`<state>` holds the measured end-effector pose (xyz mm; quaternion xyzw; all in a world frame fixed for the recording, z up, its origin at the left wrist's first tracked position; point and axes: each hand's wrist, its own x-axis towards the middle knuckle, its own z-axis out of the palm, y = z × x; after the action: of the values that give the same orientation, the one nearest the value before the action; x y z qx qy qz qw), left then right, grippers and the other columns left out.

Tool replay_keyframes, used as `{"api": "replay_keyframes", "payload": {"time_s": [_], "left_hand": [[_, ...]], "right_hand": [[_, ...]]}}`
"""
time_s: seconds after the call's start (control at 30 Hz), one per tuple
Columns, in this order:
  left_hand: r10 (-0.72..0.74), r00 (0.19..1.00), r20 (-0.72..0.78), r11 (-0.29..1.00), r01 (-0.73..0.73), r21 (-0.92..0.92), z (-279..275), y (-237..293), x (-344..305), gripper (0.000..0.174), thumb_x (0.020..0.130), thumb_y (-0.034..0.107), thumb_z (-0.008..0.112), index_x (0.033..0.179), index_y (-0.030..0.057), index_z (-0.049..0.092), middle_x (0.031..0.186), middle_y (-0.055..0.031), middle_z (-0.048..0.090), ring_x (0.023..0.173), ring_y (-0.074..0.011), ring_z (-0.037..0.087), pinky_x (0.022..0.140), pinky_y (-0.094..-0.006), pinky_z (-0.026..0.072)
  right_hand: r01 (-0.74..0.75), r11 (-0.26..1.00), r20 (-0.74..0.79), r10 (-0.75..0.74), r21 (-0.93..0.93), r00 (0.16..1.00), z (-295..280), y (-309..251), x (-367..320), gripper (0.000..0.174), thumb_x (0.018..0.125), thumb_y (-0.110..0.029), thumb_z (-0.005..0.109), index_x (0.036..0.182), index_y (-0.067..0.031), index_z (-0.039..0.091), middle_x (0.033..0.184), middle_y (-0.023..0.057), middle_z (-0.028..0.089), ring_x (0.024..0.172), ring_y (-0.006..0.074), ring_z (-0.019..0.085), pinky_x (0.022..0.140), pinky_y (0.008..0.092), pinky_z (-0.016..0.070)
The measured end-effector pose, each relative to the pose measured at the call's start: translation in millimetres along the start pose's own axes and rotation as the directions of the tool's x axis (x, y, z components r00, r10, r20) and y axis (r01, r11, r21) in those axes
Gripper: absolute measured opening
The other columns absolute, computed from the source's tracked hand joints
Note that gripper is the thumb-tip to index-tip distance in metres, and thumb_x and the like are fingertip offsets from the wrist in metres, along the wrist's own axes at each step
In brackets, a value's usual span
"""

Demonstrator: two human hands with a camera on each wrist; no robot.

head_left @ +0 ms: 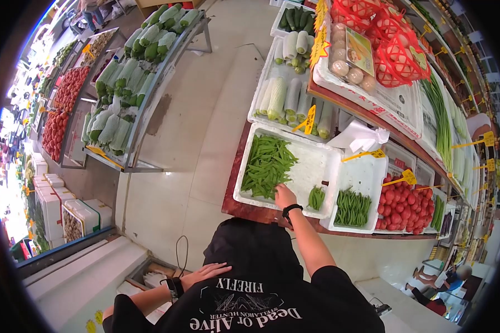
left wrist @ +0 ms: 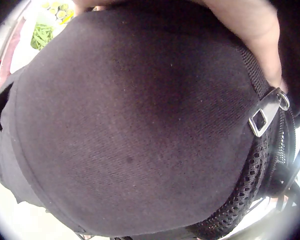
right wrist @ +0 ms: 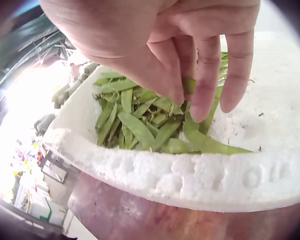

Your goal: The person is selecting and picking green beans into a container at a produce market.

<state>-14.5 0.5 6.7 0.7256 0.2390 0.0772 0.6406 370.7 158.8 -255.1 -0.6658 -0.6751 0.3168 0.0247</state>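
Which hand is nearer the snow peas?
Right. The right hand pinches the snow peas in their box; the left hand rests on black fabric, far from them.

Pods (head_left: pixel 266 165): flat, green, a loose heap filling the left half of a white foam box (head_left: pixel 316 166), the nearest ones lying against its near rim. One pod is pinched between thumb and forefinger of the right hand (head_left: pixel 285 195).
Bag (left wrist: pixel 140 125): black woven cloth, domed, with a metal buckle (left wrist: pixel 262 117) at its side. The left hand (head_left: pixel 205 273) rests flat on it.
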Motion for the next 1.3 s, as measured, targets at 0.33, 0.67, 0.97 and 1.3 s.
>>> {"api": "replay_keyframes", "payload": {"time_s": [0.33,0.67,0.97,1.3], "left_hand": [[0.004,0.999,0.042,0.996,-0.008,0.085,-10,-6,9,0.065,0.089,0.03,0.054,0.146,0.0084,0.033,0.159,-0.0096,0.023,0.145,-0.0336,0.024,0.118,-0.0459,0.0241],[-0.049,0.995,0.085,0.998,0.045,0.054,-20,5,16,0.07,0.089,0.031,0.053,0.15,0.0072,0.026,0.158,-0.0087,0.024,0.145,-0.0328,0.023,0.118,-0.0456,0.0239],[0.023,0.992,0.124,0.988,-0.042,0.152,-13,-7,15,0.07,0.09,0.034,0.053,0.149,0.0072,0.028,0.159,-0.009,0.023,0.145,-0.0332,0.023,0.118,-0.0462,0.0233],[-0.012,0.992,0.128,0.992,-0.004,0.127,2,-19,5,0.071,0.092,0.041,0.051,0.151,0.0106,0.026,0.159,-0.0102,0.022,0.145,-0.0341,0.021,0.118,-0.0485,0.0202]], "right_hand": [[-0.028,0.903,-0.148,0.101,0.428,0.984,-45,25,-24,0.019,0.084,-0.002,0.061,0.099,-0.0062,0.072,0.099,0.0104,0.07,0.079,0.0228,0.066,0.073,0.0317,0.0527],[0.016,0.762,-0.297,0.233,0.647,0.926,-55,54,-47,0.025,0.086,-0.003,0.061,0.107,-0.008,0.071,0.099,0.0071,0.069,0.072,0.0172,0.065,0.063,0.0293,0.0522],[-0.254,0.411,-0.147,0.728,0.875,0.67,-26,135,-87,0.033,0.091,-0.014,0.061,0.123,-0.0062,0.064,0.101,0.0062,0.069,0.07,0.0136,0.067,0.051,0.0272,0.0513],[-0.623,0.642,-0.049,0.713,0.448,0.699,-28,143,-106,0.035,0.084,-0.03,0.059,0.107,-0.0042,0.069,0.09,0.0131,0.071,0.071,0.0268,0.068,0.062,0.0382,0.0528]]}}
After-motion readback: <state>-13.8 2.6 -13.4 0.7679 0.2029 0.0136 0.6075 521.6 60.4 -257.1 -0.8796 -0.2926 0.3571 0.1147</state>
